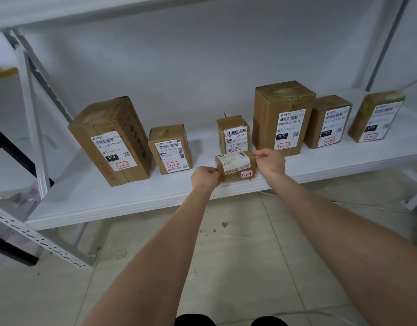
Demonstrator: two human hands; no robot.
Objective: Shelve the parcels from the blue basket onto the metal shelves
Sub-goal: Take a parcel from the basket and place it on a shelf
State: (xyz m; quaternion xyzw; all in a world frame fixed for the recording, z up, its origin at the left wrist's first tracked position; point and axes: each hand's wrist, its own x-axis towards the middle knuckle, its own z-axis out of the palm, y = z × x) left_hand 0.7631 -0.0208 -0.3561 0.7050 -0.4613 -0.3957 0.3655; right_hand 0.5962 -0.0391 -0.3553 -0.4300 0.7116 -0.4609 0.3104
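I hold the small taped parcel (235,167) by its two ends at frame centre, left hand (205,178) and right hand (271,162) each gripping one, over the white metal shelf (89,198) front edge. Judged light and stiff; glossy tape may slip.

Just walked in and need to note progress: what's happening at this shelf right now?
A person is holding a small parcel by its ends, with the left hand and right hand each gripping one side. It sits at the front edge of the white metal shelf, and it is unclear whether it already rests there. Its handwritten tag reads 3-3-4. Six other boxes stand in a row behind, including a tall box at the left and a small box directly behind the parcel.
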